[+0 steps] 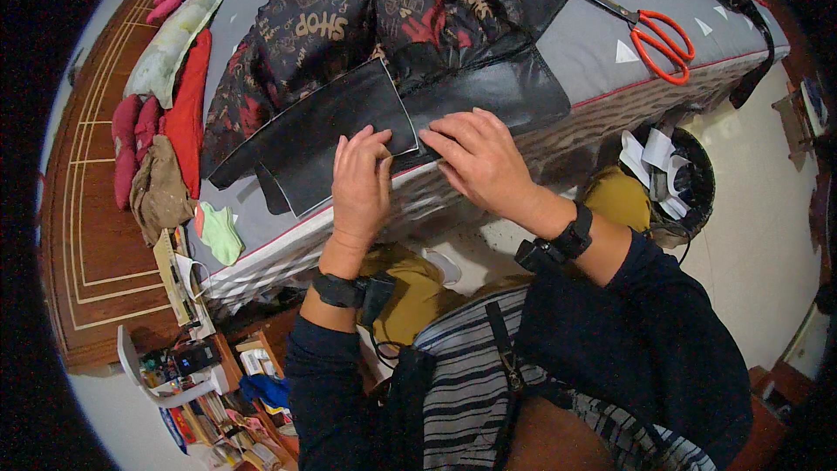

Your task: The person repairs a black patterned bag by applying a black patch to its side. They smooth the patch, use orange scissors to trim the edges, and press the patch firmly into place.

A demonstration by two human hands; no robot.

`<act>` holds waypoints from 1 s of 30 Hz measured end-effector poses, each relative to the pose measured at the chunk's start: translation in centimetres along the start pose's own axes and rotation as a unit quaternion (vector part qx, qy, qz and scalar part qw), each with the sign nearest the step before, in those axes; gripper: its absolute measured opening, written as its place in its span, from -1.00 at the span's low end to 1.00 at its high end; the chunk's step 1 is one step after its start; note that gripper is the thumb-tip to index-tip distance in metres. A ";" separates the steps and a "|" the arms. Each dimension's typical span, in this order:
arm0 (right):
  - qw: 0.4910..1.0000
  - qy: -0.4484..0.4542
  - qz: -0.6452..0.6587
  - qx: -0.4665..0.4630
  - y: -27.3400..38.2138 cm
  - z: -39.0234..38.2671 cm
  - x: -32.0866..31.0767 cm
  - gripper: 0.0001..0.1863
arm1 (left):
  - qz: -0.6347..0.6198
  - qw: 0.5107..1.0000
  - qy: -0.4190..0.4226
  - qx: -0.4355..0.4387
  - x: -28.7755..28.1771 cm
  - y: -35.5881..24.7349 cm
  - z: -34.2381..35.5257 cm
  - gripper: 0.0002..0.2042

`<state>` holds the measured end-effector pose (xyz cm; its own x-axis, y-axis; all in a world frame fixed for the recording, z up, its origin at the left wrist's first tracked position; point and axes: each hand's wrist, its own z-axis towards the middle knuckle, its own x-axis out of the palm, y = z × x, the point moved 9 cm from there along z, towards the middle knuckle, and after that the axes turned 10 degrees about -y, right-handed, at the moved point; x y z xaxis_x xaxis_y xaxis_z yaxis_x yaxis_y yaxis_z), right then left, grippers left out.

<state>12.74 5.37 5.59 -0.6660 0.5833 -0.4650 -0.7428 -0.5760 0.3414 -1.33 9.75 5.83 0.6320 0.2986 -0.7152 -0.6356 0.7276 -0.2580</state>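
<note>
A stiff black leather-like panel (pixel 336 138) with pale cut edges lies at the near edge of the bed. My left hand (pixel 361 181) is on its lower right part, fingers together and bent against it. At the panel's right-hand corner, my right hand (pixel 481 155) has its fingertips drawn together on the edge; the thumb is mostly hidden. Beneath and beside the panel runs a shiny black leather-like piece (pixel 501 92). It meets a bunched dark fabric (pixel 336 22) printed with tan lettering and red patches.
Red-handled scissors (pixel 661 45) lie on the grey mattress (pixel 602 70) at the right. A green sock (pixel 219 234), a brown cloth (pixel 161 192) and red cloth (pixel 187 122) are at the left. Below right stands a black bin (pixel 704 183) holding white scraps. An open drawer (pixel 231 384) is lower left.
</note>
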 end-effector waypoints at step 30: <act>1.000 0.005 0.004 0.001 0.0 -0.3 0.3 -0.50 | -0.048 0.998 -0.010 -0.044 -0.5 0.5 -0.5 -0.89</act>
<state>12.60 5.40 5.24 -0.6706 0.5729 -0.4712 -0.7381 -0.5792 0.3461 -2.15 9.64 5.74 0.7000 0.2434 -0.6714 -0.6077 0.6968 -0.3810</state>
